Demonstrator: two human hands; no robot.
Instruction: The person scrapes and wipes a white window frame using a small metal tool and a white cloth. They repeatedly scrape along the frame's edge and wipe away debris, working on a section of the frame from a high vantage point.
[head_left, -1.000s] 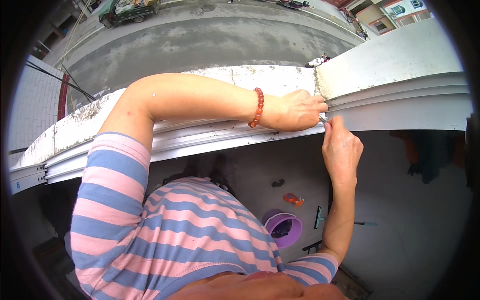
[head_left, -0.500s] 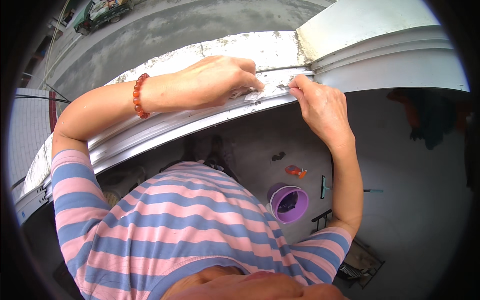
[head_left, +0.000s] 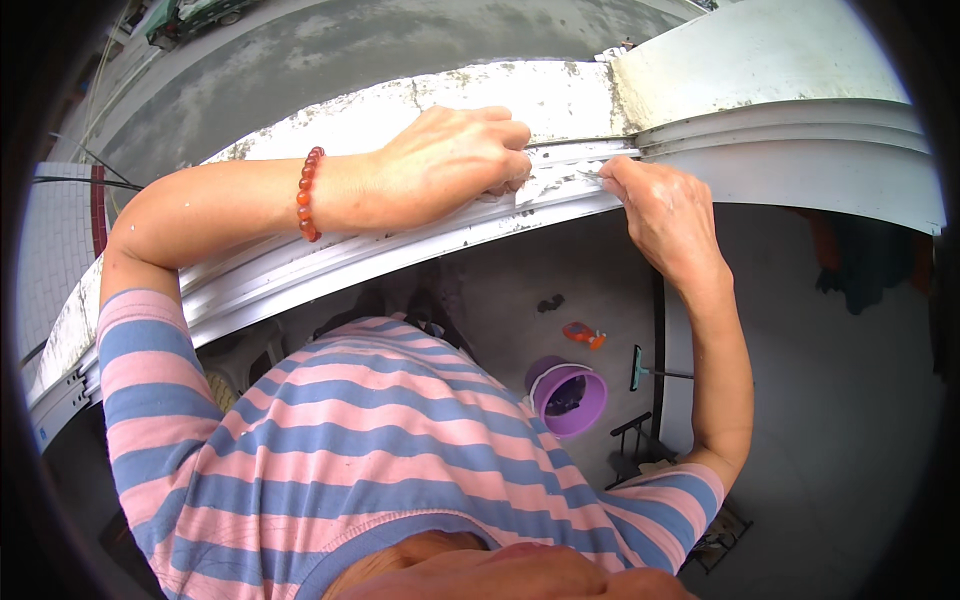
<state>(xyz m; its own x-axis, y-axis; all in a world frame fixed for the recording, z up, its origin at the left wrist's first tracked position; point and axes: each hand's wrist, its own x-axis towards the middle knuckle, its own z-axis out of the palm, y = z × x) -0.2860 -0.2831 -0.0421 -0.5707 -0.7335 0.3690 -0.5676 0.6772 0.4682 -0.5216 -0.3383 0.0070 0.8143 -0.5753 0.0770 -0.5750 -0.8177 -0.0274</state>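
My left hand, with a reddish bead bracelet on its wrist, rests over the white window track. Its fingers are curled around a crumpled, soiled white tissue, mostly hidden beneath them. To its right, my right hand is closed in a pinch at the track's right end. A thin greyish tip pokes out from the thumb and forefinger toward the left hand; what it belongs to cannot be made out. Dark specks of dirt lie in the track between both hands.
Beyond the track is a stained white ledge, with a road below it. A white frame rises at the right. Down on the floor inside are a purple bucket, an orange spray bottle and a squeegee.
Both hands have shifted slightly right in the picture, as has the window track's corner. The left fingers now cover more of the tissue. The right hand keeps its pinch.
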